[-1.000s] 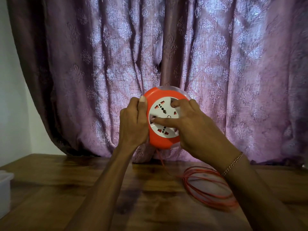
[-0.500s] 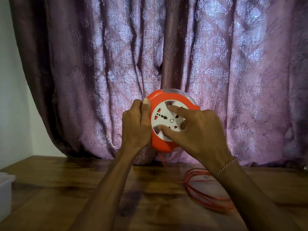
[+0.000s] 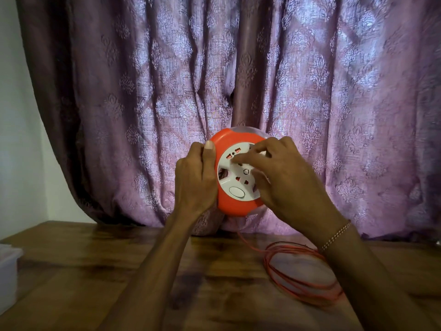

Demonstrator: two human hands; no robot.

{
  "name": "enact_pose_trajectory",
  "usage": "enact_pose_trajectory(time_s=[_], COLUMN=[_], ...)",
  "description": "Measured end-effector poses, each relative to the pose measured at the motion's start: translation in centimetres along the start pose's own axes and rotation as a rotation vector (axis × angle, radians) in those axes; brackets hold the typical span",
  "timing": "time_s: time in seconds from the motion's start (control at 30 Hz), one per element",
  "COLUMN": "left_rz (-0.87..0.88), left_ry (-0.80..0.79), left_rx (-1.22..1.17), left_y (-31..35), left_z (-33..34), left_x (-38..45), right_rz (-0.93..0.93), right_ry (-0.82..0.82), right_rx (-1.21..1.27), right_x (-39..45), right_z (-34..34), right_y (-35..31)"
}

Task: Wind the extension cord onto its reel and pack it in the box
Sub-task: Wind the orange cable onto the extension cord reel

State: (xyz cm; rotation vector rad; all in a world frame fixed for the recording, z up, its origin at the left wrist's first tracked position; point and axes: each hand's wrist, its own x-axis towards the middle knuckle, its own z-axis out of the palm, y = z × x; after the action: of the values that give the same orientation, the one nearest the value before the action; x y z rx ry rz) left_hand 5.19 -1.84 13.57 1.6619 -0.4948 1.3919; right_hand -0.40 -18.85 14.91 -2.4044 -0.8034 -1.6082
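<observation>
Reel (image 3: pixel 235 205): orange housing, white socket face toward the camera, held up in the air above the desk (image 3: pixel 95 271), in front of the purple curtain (image 3: pixel 334 91). Against the frame half a second back, the white face has turned: an oval white switch now sits at its lower edge, where before no switch showed. The right hand's fingers have moved from the middle and lower left of the face to its upper part.

Cord (image 3: pixel 303 290): red, lying in loose loops on the desk to the lower right of the reel; one strand rises from the loops to the reel's underside. The loops look blurred, as before.

Left hand (image 3: pixel 194 180): grips the reel's left rim, thumb upright along the front edge, fingers curled round the back out of sight. Position unchanged.

Right hand (image 3: pixel 286 177): laid across the right side of the white face, fingers bent, forefinger tip pressed on the face near the upper sockets. Bracelet (image 3: pixel 336 236) on that wrist.

White plastic box (image 3: pixel 7 278) at the desk's left edge, well apart from the reel.
</observation>
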Motion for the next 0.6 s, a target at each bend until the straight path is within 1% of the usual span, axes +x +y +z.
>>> enact_pose_trajectory(time_s=[0.07,0.13,0.27,0.43,0.5,0.6], left_rz=[0.000,-0.011,-0.017,-0.012,-0.010,-0.013], left_ry=[0.004,0.002,0.030,0.030,0.025,0.027], left_rx=[-0.002,-0.015,-0.027,-0.032,-0.033,-0.033], left_y=[0.0,0.0,-0.1,0.2,0.3,0.4], left_z=[0.0,0.0,-0.1,-0.2,-0.2,0.0], left_x=[0.0,-0.1,0.1,0.2,0.1,0.1], right_rz=[-0.002,0.017,-0.020,0.002,0.035,0.140], right_ry=[-0.116,-0.151,-0.136,-0.027,-0.013,-0.003], right_rx=[-0.021,-0.093,-0.142,-0.201,-0.171,-0.124], right_x=[-0.1,-0.2,-0.2,-0.3,-0.4,-0.7], right_z=[-0.3,-0.3,0.0,0.5,0.3,0.4], right_y=[-0.2,-0.7,-1.4,-1.5,-1.7,-1.8])
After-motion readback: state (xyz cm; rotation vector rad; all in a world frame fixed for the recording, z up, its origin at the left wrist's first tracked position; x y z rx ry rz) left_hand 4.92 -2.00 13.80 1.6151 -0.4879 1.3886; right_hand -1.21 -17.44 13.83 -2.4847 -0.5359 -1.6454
